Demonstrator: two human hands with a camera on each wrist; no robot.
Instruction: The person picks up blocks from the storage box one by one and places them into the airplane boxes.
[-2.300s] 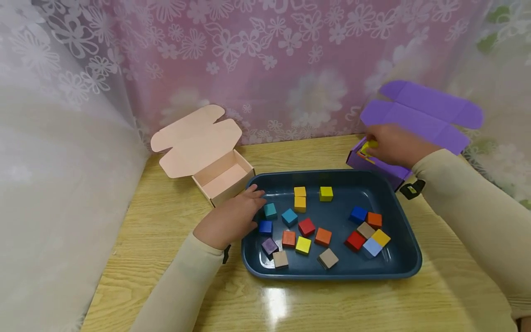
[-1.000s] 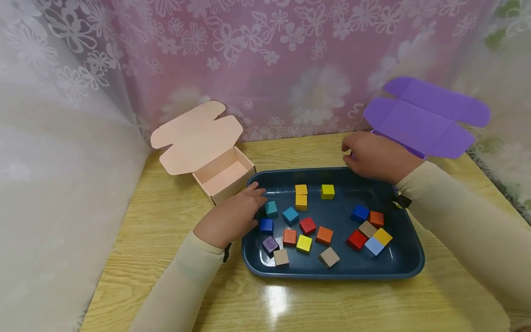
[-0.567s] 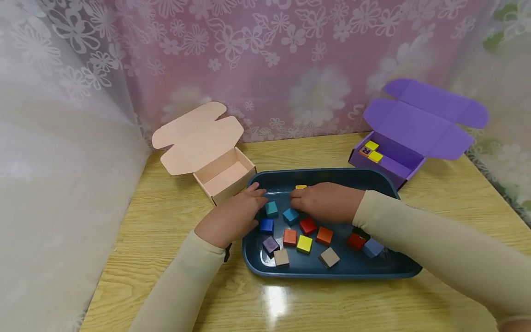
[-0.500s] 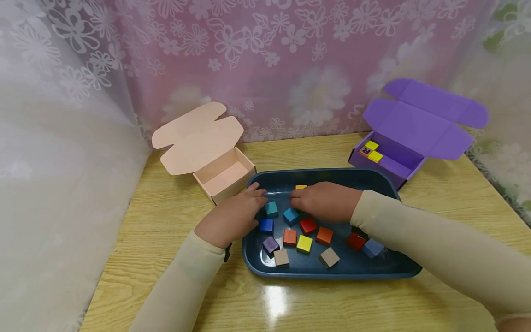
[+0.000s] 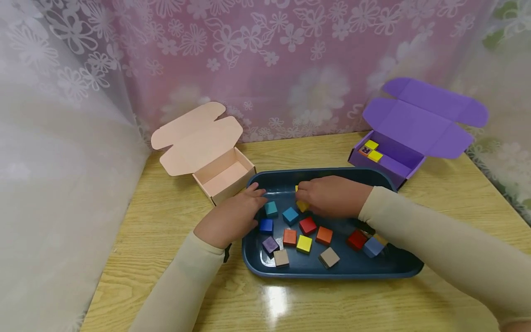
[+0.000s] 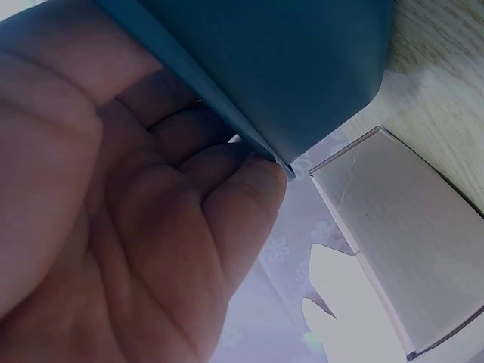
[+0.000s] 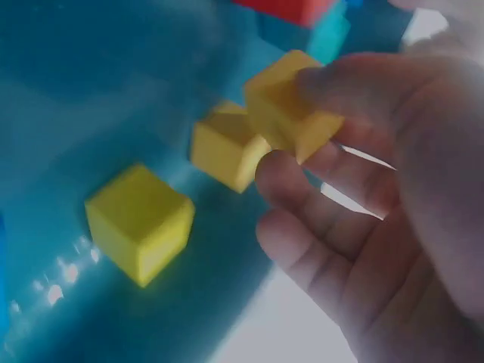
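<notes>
My right hand (image 5: 332, 196) pinches an orange-yellow wooden cube (image 7: 291, 106) between thumb and fingers, low over the dark blue tray (image 5: 332, 275). Close beside it in the right wrist view sits a matching orange-yellow cube (image 7: 227, 147), with a bright yellow cube (image 7: 140, 219) a little apart. My left hand (image 5: 230, 216) grips the tray's left rim, its fingers curled over the edge in the left wrist view. Teal (image 5: 271, 209), blue (image 5: 267, 226), red (image 5: 308, 226), orange (image 5: 324, 235) and plain wood cubes (image 5: 329, 257) lie scattered in the tray.
Behind the tray on the right, an opened purple box (image 5: 396, 171) holds several cubes in its left end, two with yellow tops. An opened peach box (image 5: 226, 177) stands at the tray's back left corner. A floral curtain (image 5: 269, 92) hangs behind the table.
My right hand went from the purple box down into the tray and took hold of an orange-yellow cube, which now sits slightly turned and shifted right. The left hand stayed at the rim.
</notes>
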